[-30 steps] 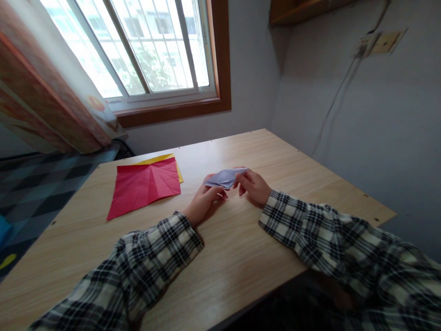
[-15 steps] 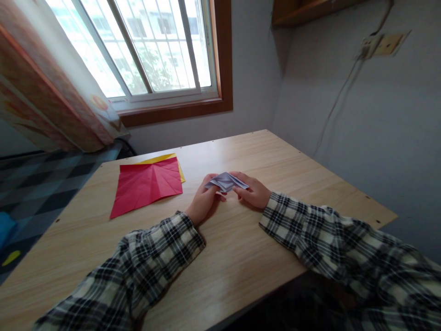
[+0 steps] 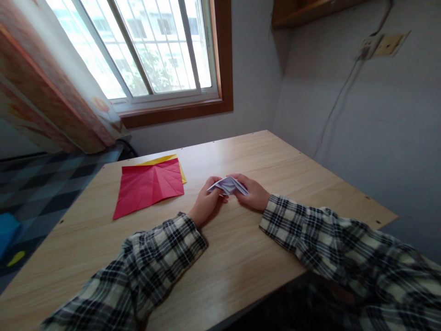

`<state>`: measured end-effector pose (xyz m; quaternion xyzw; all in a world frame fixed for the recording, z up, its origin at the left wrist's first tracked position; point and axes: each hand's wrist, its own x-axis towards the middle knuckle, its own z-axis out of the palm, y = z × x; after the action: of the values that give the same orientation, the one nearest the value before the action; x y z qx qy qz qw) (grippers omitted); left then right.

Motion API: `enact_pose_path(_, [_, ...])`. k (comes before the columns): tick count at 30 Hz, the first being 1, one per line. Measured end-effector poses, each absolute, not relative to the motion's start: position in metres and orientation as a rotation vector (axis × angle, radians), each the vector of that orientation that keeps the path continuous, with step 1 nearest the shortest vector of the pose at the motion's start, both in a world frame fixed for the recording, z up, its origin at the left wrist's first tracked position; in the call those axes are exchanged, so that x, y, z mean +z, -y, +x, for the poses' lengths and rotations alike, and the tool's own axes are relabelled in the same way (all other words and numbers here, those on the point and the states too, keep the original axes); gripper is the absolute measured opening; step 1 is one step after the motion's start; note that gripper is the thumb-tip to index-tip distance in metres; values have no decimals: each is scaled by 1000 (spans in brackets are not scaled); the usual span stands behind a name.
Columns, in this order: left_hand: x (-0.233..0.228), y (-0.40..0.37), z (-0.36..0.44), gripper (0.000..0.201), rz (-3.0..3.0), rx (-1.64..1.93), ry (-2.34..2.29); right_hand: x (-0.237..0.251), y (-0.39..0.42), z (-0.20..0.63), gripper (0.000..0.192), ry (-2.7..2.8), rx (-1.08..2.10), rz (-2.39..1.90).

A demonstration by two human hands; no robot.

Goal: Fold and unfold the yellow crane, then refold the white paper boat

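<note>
A small piece of folded paper (image 3: pixel 228 185), pale lilac-white with several layered creases, is held between my two hands above the wooden table. My left hand (image 3: pixel 206 198) grips its left end, the thumb at the near side and the fingers behind and beneath. On the other end, my right hand (image 3: pixel 254 192) is closed with its thumb tucked in at the folds. Parts of the fingers are hidden by the paper. Left of my hands lies a creased red paper sheet (image 3: pixel 149 186), partly covering a yellow paper sheet (image 3: pixel 183 174).
The light wooden table (image 3: pixel 275 243) stands by a wall with a window (image 3: pixel 151 46). A patterned curtain (image 3: pixel 58 82) hangs at left over a checked surface (image 3: pixel 55 179), where something blue (image 3: pixel 7 232) lies. A wall socket (image 3: pixel 389 44) with a cord is at right.
The folded paper has tipped and its middle is bowed into a peak, with both thumbs pushed further into the folds. The view has shifted very slightly.
</note>
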<state>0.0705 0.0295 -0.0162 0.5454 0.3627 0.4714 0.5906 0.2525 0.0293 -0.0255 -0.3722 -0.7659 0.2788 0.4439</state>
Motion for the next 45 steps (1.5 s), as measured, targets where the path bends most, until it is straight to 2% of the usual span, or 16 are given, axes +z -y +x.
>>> enact_pose_path(3, [-16, -27, 71, 22, 1294, 1090, -891, -27, -29, 253, 35, 1796, 843, -987])
enact_pose_path(7, [-15, -25, 70, 19, 1398, 1081, -966, -28, -29, 253, 41, 1673, 1017, -1005])
enact_pose_path(18, [-18, -29, 69, 18, 1608, 1119, -1029, -28, -29, 254, 42, 1720, 1034, -1016])
enact_pose_path(25, [-19, -32, 71, 22, 1428, 1170, -991, -28, -31, 254, 44, 1791, 1061, -983])
enact_pose_path(31, [-13, -29, 74, 23, 1262, 1226, -969, -29, -26, 251, 51, 1773, 582, -997])
enact_pose_path(38, [-17, -35, 72, 19, 1194, 1283, -952, -10, -24, 260, 15, 1953, -103, -981])
enact_pose_path(45, [-19, -34, 72, 18, 1271, 1238, -990, -8, -22, 258, 12, 2026, -292, -1129])
